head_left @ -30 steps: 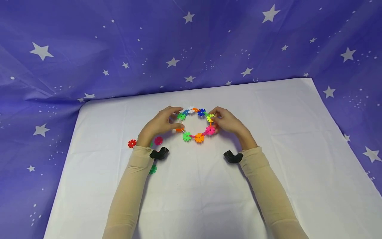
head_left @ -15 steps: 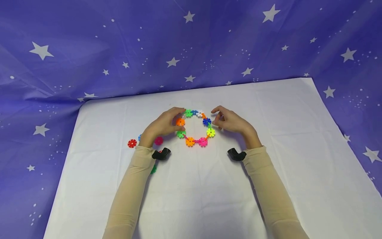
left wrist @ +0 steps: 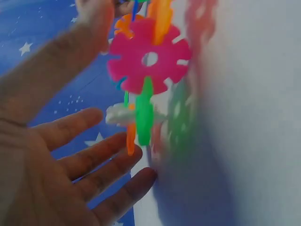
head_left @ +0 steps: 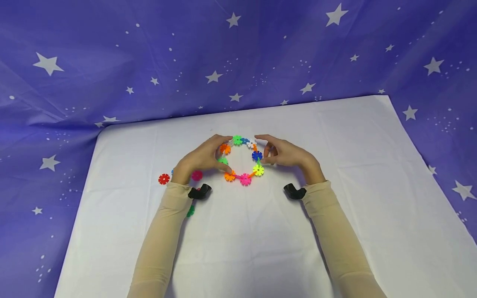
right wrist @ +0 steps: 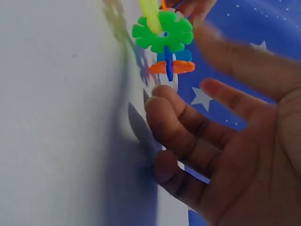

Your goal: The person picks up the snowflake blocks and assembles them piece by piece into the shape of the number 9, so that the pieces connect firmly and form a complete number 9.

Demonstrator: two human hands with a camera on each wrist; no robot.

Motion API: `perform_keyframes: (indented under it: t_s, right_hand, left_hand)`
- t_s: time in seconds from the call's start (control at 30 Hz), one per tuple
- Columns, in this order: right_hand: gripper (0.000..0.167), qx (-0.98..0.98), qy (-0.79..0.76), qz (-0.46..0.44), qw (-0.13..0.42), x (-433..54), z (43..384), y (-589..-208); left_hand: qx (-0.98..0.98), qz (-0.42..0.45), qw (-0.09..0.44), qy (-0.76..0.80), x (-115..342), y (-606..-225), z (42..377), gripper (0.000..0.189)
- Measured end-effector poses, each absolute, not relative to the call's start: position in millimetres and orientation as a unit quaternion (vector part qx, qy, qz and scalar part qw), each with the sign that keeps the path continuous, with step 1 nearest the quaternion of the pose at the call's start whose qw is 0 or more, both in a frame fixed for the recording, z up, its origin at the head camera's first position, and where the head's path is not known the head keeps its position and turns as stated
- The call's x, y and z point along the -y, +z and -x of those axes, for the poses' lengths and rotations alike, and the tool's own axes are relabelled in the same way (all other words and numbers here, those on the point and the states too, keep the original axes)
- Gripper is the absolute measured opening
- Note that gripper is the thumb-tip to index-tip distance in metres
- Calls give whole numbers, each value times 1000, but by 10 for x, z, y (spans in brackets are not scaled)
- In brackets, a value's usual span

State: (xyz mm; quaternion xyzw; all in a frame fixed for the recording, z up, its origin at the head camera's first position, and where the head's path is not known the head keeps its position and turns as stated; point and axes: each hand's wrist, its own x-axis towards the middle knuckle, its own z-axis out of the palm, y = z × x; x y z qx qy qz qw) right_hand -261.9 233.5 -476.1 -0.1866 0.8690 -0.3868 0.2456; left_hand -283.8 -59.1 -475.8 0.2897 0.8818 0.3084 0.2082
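A ring of linked notched discs [head_left: 258, 170] is placed toward the far edge of the white-covered desk [head_left: 279, 240], roughly midway between its left and right edges; whether it is fully resting on the cloth cannot be told. It is flanked by both hands. The left hand [head_left: 203, 155] is arched around the ring's left side, with the thumb directed toward the part of the ring facing the near edge and the forefinger extended toward the far part. In the left wrist view its fingers are seen spread and almost straight, so its grip is wide; contact at the thumb tip cannot be confirmed.

The right hand [head_left: 287, 153] is set at the ring's right side, its forefinger stretched toward the white disc and its thumb brought just beside the dark blue one. Its other fingers are loosely bent, and nothing is seen clasped in this grip, which is left moderately wide.

Both forearms are angled inward from the near edge in beige sleeves [head_left: 339, 231]. Between the ring and the left edge, loose discs [head_left: 164, 179] are scattered, partly hidden by the left forearm.
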Motion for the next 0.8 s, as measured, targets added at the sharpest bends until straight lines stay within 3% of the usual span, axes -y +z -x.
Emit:
perform_keyframes:
  t_s: [0.17, 0.8]
  right_hand:
    - [83, -879, -345, 222, 243, -2300, 2613, -4794]
    - [71, -890, -333, 210, 231, -2259, 2610, -4801]
  left_hand:
    - [-883, -307, 221, 279, 529, -4768, 2808, 113]
    - [-891, -294, 220, 268, 523, -4765, 2804, 107]
